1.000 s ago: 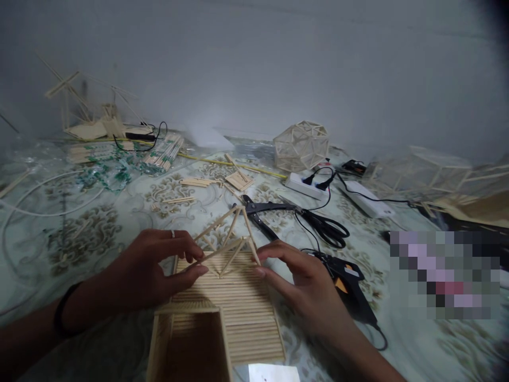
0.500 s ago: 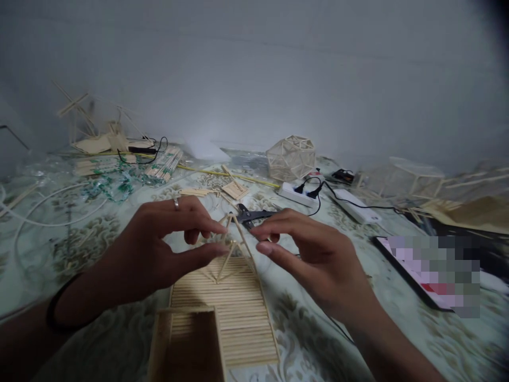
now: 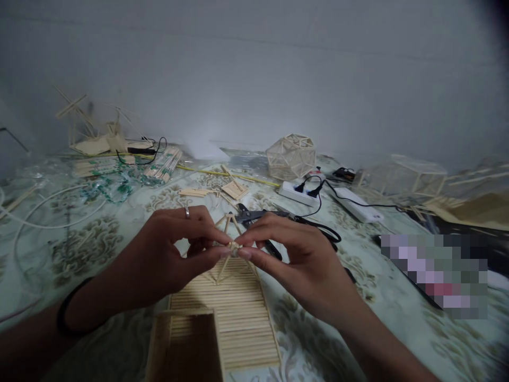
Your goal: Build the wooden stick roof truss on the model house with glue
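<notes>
My left hand [image 3: 175, 246] and my right hand [image 3: 296, 252] meet fingertip to fingertip, each in a thumb-and-finger pinch on a small pale piece [image 3: 234, 246]. The fingertips partly hide this piece, and I cannot tell whether it is joined to the thin stick frame [image 3: 222, 269] around it. That pointed frame stands at the far end of a deck of wooden sticks [image 3: 246, 318]. On the near left of the deck is an open wooden box [image 3: 218, 339]. Pliers with black handles [image 3: 272, 248] lie behind my right hand.
A white power strip [image 3: 299, 194] with plugs and cords lies behind the pliers, near a stick polyhedron [image 3: 291, 158]. Bundled sticks [image 3: 163, 165] and loose sticks [image 3: 194, 192] lie at the back left. A tablet-like device [image 3: 433, 276], partly blurred, is at the right.
My hands have come together from a gap; the right hand moved left. Their fingertips now pinch a small pale piece, and more of the pliers' handles shows.
</notes>
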{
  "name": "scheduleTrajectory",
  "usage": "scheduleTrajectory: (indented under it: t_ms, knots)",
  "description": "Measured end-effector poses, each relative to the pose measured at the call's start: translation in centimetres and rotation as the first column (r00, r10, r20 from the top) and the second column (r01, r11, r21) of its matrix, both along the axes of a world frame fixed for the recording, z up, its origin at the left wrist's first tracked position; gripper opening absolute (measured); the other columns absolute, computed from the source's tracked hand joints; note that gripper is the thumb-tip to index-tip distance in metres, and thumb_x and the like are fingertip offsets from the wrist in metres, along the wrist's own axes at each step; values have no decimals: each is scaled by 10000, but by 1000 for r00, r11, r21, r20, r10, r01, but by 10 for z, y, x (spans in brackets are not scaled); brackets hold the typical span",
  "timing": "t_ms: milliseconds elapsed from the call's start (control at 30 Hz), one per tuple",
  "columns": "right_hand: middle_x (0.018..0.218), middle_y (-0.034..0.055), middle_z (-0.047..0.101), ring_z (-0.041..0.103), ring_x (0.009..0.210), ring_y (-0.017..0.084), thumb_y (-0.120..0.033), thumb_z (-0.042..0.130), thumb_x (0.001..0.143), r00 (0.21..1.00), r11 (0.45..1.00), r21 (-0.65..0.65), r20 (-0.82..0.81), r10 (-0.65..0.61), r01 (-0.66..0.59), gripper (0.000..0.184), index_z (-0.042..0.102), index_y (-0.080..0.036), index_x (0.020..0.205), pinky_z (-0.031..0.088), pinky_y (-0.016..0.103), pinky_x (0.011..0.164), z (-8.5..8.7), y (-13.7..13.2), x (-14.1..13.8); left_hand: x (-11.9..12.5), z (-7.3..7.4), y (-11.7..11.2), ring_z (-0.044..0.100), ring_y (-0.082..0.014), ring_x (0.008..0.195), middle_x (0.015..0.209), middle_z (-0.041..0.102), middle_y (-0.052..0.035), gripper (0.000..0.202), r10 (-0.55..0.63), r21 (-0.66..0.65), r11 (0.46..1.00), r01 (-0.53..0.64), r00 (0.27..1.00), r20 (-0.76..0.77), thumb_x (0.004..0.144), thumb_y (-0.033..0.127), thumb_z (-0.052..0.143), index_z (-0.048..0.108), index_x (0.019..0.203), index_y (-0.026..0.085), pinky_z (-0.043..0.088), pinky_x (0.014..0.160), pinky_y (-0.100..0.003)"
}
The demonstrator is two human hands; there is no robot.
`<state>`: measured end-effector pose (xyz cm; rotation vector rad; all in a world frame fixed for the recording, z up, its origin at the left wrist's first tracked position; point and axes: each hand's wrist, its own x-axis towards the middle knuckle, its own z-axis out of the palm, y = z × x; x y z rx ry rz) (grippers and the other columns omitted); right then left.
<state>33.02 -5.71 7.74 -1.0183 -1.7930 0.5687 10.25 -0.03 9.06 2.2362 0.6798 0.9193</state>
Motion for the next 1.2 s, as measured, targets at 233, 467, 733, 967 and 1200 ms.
scheduleTrajectory:
  t_ms: [233,467,733,967,1200]
  knots:
    - [839,-8,779,699,781,130,-148,796,948,1000,1000,6,-13,3,-3,77,814,-206,900,528,270,746,-1,1,-1,1,0,1,670,-83,680,780,734,40,78,-2,8,1000,2,1000,2,938,201,776,838,931,247,525,654,-191]
    - [822,-13,771,693,770,128,-138,796,946,1000,1000,-1,-23,3,-4,91,808,-208,889,527,270,734,-2,1,-2,2,0,0,669,-95,683,771,735,36,86,9,-20,1000,-9,1000,-4,935,205,769,838,907,248,527,650,-202]
    - [803,-10,759,688,749,129,-140,798,945,999,1000,-5,-34,6,-6,94,803,-205,877,520,268,710,-3,1,-2,2,1,1,670,-72,686,761,738,56,94,6,-6,1000,-6,1000,-4,925,195,779,824,864,249,514,655,-161]
    - [798,-9,752,683,743,132,-147,793,948,1000,1000,-4,-26,-5,4,95,796,-209,875,516,271,697,-3,0,-2,3,1,-1,617,-47,636,719,686,76,88,14,-8,1000,-14,1000,1,908,173,793,826,877,249,494,630,-130]
    - [823,-6,763,688,753,139,-170,782,962,1000,1000,-25,3,-10,10,92,790,-216,882,527,281,719,-2,-1,-2,5,3,-3,597,-53,618,691,654,78,78,29,23,999,-29,999,-25,911,186,795,819,868,246,490,623,-146]
